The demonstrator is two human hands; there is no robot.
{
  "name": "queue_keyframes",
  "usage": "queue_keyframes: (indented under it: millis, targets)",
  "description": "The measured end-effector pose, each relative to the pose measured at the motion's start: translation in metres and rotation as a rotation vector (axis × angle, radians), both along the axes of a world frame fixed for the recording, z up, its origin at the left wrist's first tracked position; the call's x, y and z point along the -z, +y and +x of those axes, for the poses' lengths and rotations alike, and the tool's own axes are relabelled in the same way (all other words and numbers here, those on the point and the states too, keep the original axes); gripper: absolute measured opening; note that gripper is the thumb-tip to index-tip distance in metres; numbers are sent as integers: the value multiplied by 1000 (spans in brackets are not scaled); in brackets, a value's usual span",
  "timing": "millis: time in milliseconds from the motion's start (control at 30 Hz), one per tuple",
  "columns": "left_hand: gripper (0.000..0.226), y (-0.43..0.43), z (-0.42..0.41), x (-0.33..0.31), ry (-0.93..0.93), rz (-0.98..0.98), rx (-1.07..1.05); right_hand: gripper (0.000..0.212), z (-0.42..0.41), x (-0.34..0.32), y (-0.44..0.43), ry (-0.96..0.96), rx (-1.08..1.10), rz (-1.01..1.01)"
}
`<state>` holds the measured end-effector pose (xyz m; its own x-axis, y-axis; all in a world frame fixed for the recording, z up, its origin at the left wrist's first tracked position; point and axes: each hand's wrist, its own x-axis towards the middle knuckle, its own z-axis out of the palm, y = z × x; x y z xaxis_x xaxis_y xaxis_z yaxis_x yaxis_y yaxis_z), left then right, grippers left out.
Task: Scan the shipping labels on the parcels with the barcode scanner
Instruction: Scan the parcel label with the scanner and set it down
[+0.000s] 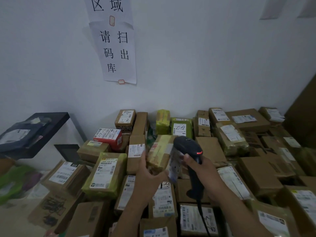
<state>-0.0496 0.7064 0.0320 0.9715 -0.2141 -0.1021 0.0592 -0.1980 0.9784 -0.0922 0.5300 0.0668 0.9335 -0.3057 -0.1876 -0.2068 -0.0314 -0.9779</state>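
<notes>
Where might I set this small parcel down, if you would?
Only the pale bare strip at lower left, beside the printed carton. Elsewhere parcels lie packed edge to edge, up to the wall.

Matt black plastic scanner (188, 147); taped cardboard parcel (159, 153).

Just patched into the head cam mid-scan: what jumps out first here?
At centre, the left hand holds a small yellow-taped parcel close to the black barcode scanner gripped by the right hand, its red light glowing. A heap of labelled cardboard parcels spreads around them, and a white paper sign with large black characters hangs on the wall above.
</notes>
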Motion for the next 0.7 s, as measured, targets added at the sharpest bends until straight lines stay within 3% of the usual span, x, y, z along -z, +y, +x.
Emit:
queue_keyframes:
  millis: [100, 167, 267, 467, 533, 700]
  targets:
    - [108, -10, 7, 9, 55, -27, -15, 33, 5, 10, 0, 52, 41, 96]
    - [74, -15, 15, 14, 105, -71, -59, 51, 9, 15, -2, 71, 71, 156]
    - [27, -20, 28, 20, 180, -76, -44, 53, 15, 25, -6, 79, 116, 247]
    - [31, -20, 68, 25, 519, -305, 58, 24, 35, 35, -14, 91, 104, 232]
    - [42, -22, 86, 30, 504, -261, 37, 9, 46, 37, -18, 79, 108, 221]
    - [70, -29, 132, 49, 328, 122, -33, 10, 64, 45, -32, 57, 162, 287]
